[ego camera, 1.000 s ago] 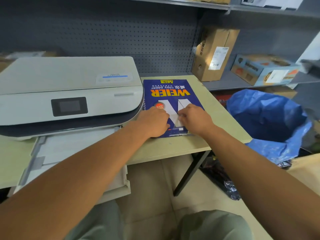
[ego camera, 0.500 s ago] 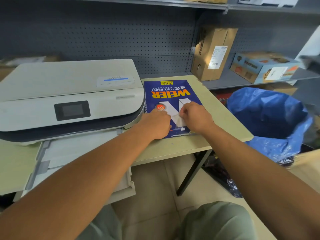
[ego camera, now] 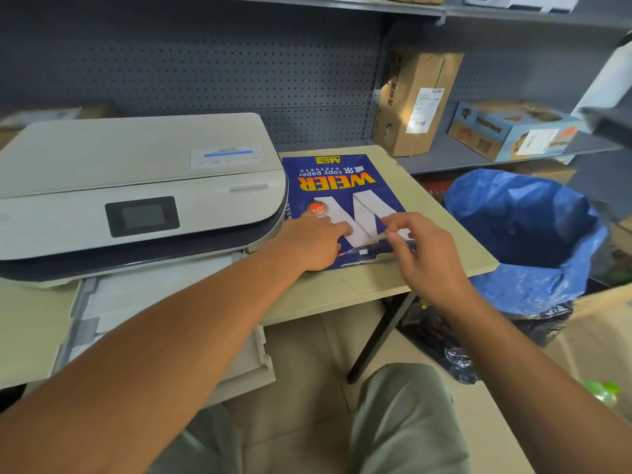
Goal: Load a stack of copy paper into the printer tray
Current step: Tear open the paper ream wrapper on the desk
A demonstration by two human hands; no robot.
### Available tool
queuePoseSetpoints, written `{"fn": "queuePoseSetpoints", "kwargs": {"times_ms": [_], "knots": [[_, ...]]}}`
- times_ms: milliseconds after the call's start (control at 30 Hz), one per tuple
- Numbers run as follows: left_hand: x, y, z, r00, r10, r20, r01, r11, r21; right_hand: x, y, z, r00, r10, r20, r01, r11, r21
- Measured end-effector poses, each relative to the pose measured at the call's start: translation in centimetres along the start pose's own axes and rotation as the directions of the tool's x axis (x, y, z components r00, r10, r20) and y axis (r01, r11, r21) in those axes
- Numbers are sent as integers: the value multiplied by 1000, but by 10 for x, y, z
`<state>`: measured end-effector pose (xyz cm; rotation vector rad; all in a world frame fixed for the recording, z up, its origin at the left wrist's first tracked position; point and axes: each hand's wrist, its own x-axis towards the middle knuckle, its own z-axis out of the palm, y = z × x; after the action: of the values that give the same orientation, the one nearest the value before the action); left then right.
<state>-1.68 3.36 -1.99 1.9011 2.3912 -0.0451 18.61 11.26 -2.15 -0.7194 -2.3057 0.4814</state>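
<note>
A blue pack of copy paper lies flat on the pale table, just right of the grey-white printer. My left hand presses on the pack's near left corner, fingers curled at its front edge. My right hand is raised over the near right corner, thumb and forefinger pinched on a lifted bit of the wrapper. The wrapper's near end looks torn and wrinkled. The printer's tray is pulled out toward me below the printer, partly hidden by my left forearm.
A bin lined with a blue bag stands right of the table. On the grey shelf behind are a brown carton and a blue printed box. Pegboard backs the printer. My knees are under the table edge.
My right hand has lifted off the pack and moved right, pulling wrapper up at the near end. My left hand stays pressed on the pack. The view has shifted slightly.
</note>
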Motion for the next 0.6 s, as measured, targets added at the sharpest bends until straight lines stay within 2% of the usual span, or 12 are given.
{"fn": "queuePoseSetpoints", "kwargs": {"times_ms": [233,600], "knots": [[2,-1,-5,996,10,88,-12,1000,23,-43,8,0,971,-240,-9,240,970,-27],[3,1,-6,989,13,146,-14,1000,7,-98,16,10,974,-222,45,221,975,24]]}}
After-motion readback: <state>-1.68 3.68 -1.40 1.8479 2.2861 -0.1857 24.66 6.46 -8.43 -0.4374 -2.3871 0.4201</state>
